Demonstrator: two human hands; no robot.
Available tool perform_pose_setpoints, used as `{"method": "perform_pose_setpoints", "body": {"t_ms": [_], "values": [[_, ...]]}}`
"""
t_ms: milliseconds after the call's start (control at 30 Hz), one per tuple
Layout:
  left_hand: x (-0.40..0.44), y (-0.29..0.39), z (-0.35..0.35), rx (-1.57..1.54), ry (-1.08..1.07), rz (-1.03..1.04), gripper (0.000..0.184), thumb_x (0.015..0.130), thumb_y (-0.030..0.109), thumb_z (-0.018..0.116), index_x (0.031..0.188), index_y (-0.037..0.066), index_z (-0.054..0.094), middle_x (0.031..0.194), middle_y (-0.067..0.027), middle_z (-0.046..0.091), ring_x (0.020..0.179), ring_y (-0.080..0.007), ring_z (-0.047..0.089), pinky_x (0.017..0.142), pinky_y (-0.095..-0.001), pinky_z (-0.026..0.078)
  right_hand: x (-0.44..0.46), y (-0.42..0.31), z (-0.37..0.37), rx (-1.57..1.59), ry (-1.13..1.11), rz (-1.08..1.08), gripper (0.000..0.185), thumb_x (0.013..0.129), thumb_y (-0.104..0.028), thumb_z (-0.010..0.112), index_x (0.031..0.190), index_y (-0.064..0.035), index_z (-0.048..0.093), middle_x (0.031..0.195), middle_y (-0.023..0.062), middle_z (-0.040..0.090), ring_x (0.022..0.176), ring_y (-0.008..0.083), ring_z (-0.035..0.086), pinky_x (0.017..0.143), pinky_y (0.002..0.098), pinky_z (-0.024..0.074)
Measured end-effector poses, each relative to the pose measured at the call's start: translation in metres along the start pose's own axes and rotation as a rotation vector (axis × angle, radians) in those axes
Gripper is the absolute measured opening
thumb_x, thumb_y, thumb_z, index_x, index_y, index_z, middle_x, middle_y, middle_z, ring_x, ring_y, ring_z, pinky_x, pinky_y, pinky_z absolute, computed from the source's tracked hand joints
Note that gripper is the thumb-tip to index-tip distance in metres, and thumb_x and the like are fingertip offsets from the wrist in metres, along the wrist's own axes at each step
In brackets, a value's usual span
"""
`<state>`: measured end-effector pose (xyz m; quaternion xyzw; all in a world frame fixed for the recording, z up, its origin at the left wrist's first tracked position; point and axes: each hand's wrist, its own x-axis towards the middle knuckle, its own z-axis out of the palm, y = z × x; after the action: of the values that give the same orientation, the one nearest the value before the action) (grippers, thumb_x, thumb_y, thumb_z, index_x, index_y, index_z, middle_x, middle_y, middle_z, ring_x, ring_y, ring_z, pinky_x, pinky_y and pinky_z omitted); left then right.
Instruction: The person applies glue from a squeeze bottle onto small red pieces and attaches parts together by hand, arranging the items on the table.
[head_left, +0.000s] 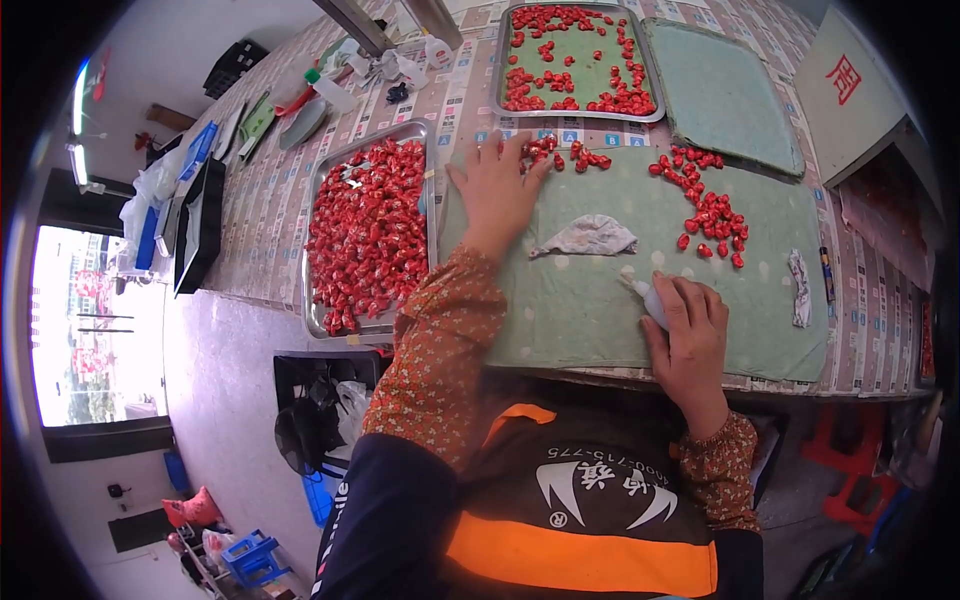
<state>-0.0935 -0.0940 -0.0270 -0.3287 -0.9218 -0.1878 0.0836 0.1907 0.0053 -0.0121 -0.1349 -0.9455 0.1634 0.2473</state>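
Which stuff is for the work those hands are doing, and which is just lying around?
Probably for the work:
Bottle, held in the right hand
Red pieces, on the mat and in both trays; some lie by the left hand

Probably just lying around:
Blue stool
Red stools
Pink cushion
Black crate

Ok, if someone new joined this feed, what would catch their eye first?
Probably the bright red pieces heaped in the metal tray at the table's left. Next, the hands at the green mat: the left hand spread beside a small red cluster at its far edge, the right hand holding a small bottle near its front edge.
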Motion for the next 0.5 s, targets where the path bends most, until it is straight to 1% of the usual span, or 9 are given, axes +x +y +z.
{"method": "perform_pose_setpoints", "body": {"t_ms": [33,100,233,300,367,433,467,500], "values": [[-0.003,0.002,0.002,-0.001,-0.004,0.005,0.056,0.087,0.047,0.062,0.136,0.022,0.049,0.143,-0.0146,0.042,0.135,-0.0418,0.032,0.108,-0.0653,0.02,-0.001,0.001,0.0,0.004,0.009,-0.01,0.055,0.078,-0.014,0.07,0.13,-0.0073,0.053,0.118,0.0137,0.057,0.107,0.0341,0.051,0.092,0.0451,0.0395],[-0.012,0.007,0.006,-0.013,0.03,0.126,0.053,0.089,0.042,0.061,0.136,0.022,0.049,0.144,-0.0132,0.042,0.135,-0.0416,0.032,0.108,-0.0649,0.019,-0.001,0.002,0.0,0.02,0.025,-0.011,0.055,0.078,-0.012,0.07,0.13,-0.0068,0.053,0.116,0.014,0.057,0.105,0.0342,0.052,0.091,0.045,0.0401],[-0.032,0.022,0.003,-0.062,0.011,0.174,0.05,0.09,0.039,0.06,0.136,0.022,0.049,0.143,-0.0135,0.042,0.135,-0.0418,0.032,0.109,-0.0642,0.018,-0.004,0.007,0.002,0.074,0.076,-0.009,0.057,0.076,-0.006,0.07,0.13,-0.0053,0.053,0.113,0.0147,0.057,0.1,0.0343,0.052,0.088,0.0444,0.0424],[-0.043,0.03,-0.002,-0.07,-0.054,0.213,0.049,0.091,0.036,0.058,0.138,0.026,0.047,0.147,-0.012,0.04,0.139,-0.0412,0.029,0.112,-0.0605,0.017,-0.004,0.008,0.001,0.109,0.096,0.008,0.057,0.076,-0.005,0.07,0.13,-0.005,0.052,0.113,0.0147,0.057,0.1,0.0339,0.052,0.087,0.0439,0.0429],[-0.053,0.035,-0.006,-0.116,-0.069,0.243,0.047,0.091,0.034,0.058,0.137,0.026,0.048,0.147,-0.012,0.04,0.138,-0.0409,0.031,0.112,-0.061,0.016,-0.003,0.008,-0.001,0.143,0.114,0.023,0.057,0.076,-0.003,0.069,0.13,-0.0046,0.052,0.113,0.0148,0.057,0.099,0.0334,0.052,0.087,0.0434,0.0433],[-0.058,0.038,-0.013,-0.158,-0.08,0.272,0.046,0.092,0.032,0.058,0.137,0.026,0.049,0.147,-0.012,0.041,0.137,-0.0407,0.032,0.112,-0.0615,0.016,-0.003,0.008,-0.003,0.266,0.171,0.094,0.055,0.077,0.0,0.067,0.13,-0.0035,0.052,0.111,0.0158,0.058,0.095,0.0328,0.053,0.084,0.0417,0.0445],[-0.06,0.04,-0.019,-0.257,-0.109,0.266,0.043,0.092,0.028,0.058,0.134,0.023,0.051,0.145,-0.0123,0.044,0.137,-0.0391,0.034,0.112,-0.0572,0.019,-0.004,0.009,-0.004,0.262,0.172,0.102,0.055,0.077,0.0,0.067,0.13,-0.0035,0.052,0.111,0.0158,0.058,0.095,0.0328,0.053,0.084,0.0417,0.0445],[-0.06,0.041,-0.023,-0.356,-0.138,0.259,0.039,0.092,0.023,0.057,0.132,0.02,0.054,0.143,-0.0126,0.047,0.136,-0.0375,0.036,0.113,-0.0529,0.022,-0.005,0.012,-0.003,0.319,0.213,0.145,0.052,0.079,0.001,0.066,0.13,-0.0026,0.053,0.112,0.0157,0.059,0.096,0.0305,0.055,0.085,0.0395,0.0456]]}}
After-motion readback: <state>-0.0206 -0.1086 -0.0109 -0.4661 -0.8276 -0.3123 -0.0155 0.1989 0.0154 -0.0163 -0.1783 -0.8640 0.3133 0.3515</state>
